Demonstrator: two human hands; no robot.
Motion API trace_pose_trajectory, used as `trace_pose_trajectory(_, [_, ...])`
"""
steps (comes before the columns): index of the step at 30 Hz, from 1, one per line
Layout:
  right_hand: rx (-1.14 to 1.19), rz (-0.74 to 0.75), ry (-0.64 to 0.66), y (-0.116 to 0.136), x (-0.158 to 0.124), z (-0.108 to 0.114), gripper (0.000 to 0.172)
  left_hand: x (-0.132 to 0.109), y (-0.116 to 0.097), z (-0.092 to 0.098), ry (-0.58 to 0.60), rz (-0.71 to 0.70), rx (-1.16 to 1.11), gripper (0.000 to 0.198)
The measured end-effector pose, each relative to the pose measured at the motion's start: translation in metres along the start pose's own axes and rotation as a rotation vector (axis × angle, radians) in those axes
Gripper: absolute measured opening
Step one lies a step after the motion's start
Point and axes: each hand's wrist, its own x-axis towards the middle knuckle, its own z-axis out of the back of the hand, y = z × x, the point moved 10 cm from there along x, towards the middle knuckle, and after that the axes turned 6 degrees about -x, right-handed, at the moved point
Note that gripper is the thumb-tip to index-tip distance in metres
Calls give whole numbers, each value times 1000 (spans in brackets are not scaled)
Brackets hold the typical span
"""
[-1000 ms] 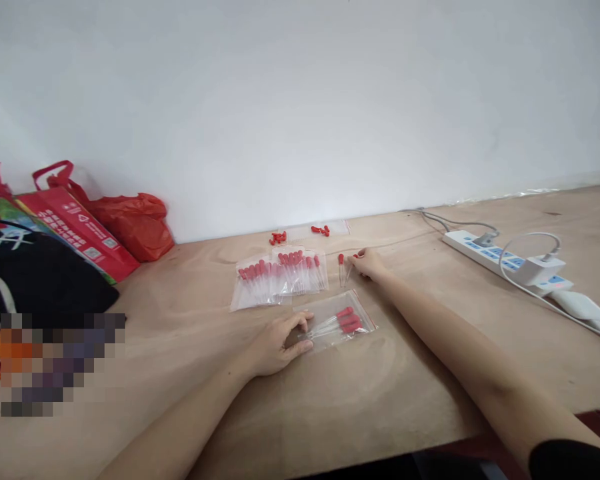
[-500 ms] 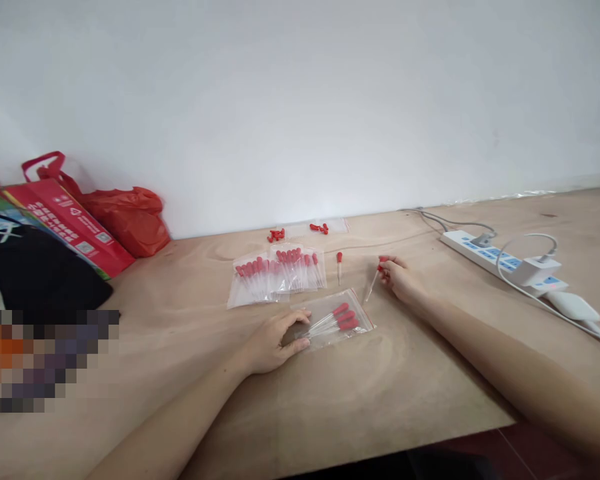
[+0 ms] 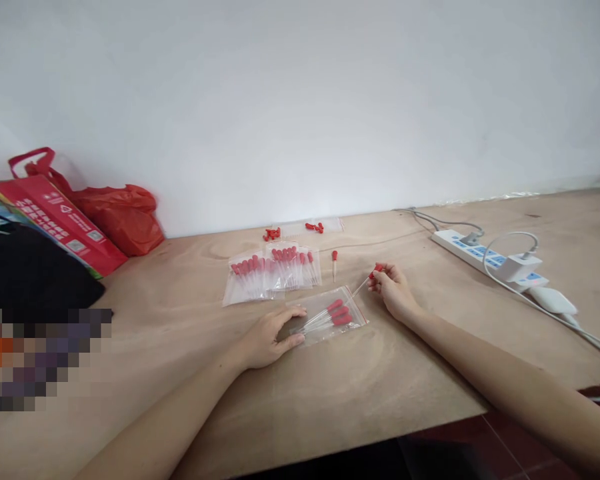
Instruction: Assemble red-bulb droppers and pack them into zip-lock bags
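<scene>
My left hand [image 3: 267,339] is at the near-left end of a clear zip bag [image 3: 313,301], its thumb and fingers curved around the bag's two side edges. Inside lie 3 droppers [image 3: 336,312] with red bulbs, which point toward the bag's right end. Between the fingertips of my right hand [image 3: 391,288] is the red bulb of another dropper [image 3: 361,286]. Its glass tube slants down and left, with the tip at the bag's red-lined opening; I cannot tell whether the tip is inside. A single dropper [image 3: 335,265] lies on the table behind the bag.
Several filled dropper bags [image 3: 275,275] overlap behind my left hand. Farther back, loose red bulbs [image 3: 271,234] lie near a flat bag [image 3: 333,225]. A power strip [image 3: 463,250] with chargers and cables occupies the right. Red bags [image 3: 117,217] and a black bag [image 3: 40,273] stand left.
My right hand has brought its dropper toward the bag, and the tube now tilts flatter with its tip at the opening. My left hand keeps its place on the bag. The view has shifted slightly.
</scene>
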Motion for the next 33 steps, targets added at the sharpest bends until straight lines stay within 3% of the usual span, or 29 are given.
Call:
trace_pose_trajectory(4, [0, -40, 74, -6, -9, -6, 25, 0, 0, -1, 4, -14, -2, 35])
trace_pose_trajectory(13, [50, -44, 111, -3, -18, -13, 27, 0, 0, -1, 4, 4, -3, 36])
trace_pose_trajectory(17, [-55, -47, 294, -5, -30, -32, 29, 0, 2, -1, 13, 23, 0, 38])
trace_pose_trajectory(23, [-446, 13, 572, -14, -43, -55, 28, 0, 0, 0, 14, 22, 10, 38])
trace_pose_trajectory(28, [-417, 57, 761, -10, -51, -71, 33, 1, -4, 1, 1, -8, 21, 37])
trace_pose_trajectory(33, [-401, -3, 693, -13, -47, -70, 35, 1, -5, 1, -9, -14, 17, 37])
